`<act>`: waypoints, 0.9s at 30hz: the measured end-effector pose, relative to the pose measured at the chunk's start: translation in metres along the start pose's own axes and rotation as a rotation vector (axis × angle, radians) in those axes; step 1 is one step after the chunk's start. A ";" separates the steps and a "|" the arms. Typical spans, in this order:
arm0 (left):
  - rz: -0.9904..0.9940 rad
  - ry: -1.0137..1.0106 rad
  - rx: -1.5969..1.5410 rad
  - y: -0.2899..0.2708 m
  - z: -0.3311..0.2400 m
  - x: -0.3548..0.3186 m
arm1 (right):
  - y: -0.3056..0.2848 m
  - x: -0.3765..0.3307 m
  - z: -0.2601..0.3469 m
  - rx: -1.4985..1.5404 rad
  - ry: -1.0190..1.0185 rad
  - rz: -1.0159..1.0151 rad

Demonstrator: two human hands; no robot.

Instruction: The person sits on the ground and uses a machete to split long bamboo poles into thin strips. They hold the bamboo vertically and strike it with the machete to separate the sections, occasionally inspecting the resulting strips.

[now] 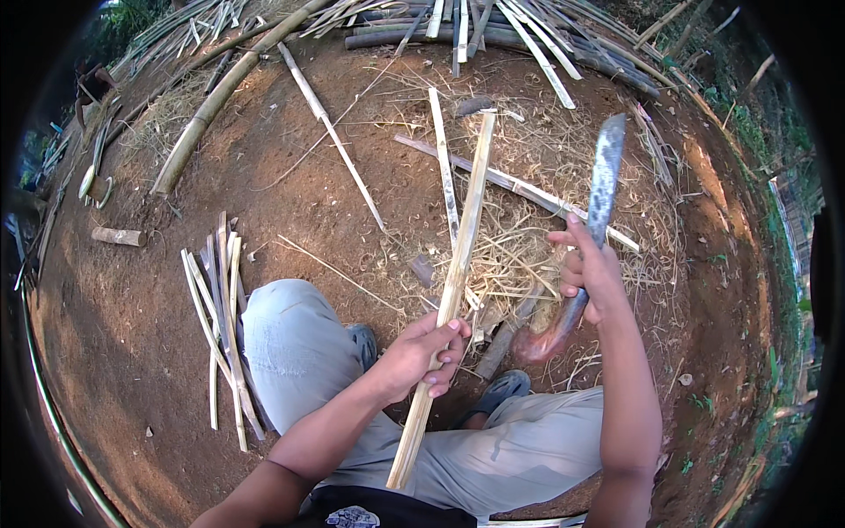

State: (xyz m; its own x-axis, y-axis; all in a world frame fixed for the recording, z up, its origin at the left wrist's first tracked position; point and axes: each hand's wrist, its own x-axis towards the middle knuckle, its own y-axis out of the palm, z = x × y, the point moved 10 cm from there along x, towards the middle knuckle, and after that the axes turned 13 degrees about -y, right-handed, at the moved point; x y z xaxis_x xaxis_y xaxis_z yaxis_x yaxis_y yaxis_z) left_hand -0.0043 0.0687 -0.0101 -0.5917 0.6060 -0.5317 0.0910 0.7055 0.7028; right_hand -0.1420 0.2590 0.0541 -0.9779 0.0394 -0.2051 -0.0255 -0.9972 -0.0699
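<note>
My left hand (420, 356) is wrapped around a long pale bamboo strip (466, 233), which slants from my lap up toward the far middle. In my right hand (591, 275) is a machete (605, 172), its worn grey blade pointing up and away and its curved brown wooden handle (550, 333) hanging below my fist. The index finger is partly lifted along the machete. Blade and strip are apart. Beneath them lie a heap of thin bamboo shavings (506, 260), a split bamboo piece (528, 189) and a short round log (510, 330).
Left of my knee rests a bundle of split strips (227, 326). A short bamboo piece (119, 237) and a long bamboo pole (229, 97) lie farther left on brown soil. Bamboo poles and strips (493, 37) are piled at the far side. Green plants edge the right.
</note>
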 end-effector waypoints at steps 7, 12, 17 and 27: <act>-0.013 -0.069 0.320 0.012 0.006 -0.008 | 0.066 0.003 -0.079 -0.158 0.153 0.172; -0.312 0.429 0.288 -0.008 -0.046 -0.058 | 0.079 0.012 -0.080 0.281 0.175 0.014; -0.367 1.687 0.381 0.021 -0.069 -0.184 | 0.114 -0.010 -0.110 0.505 0.309 -0.048; -0.204 1.603 0.305 0.066 -0.122 -0.208 | 0.184 -0.055 -0.167 0.885 0.494 -0.082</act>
State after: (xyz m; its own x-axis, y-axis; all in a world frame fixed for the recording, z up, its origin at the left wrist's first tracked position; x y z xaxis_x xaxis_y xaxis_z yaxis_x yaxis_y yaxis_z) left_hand 0.0271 -0.0554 0.2046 -0.7707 -0.3382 0.5401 -0.0574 0.8809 0.4698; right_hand -0.0586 0.0835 -0.1105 -0.7765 -0.0687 -0.6263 -0.4287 -0.6709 0.6051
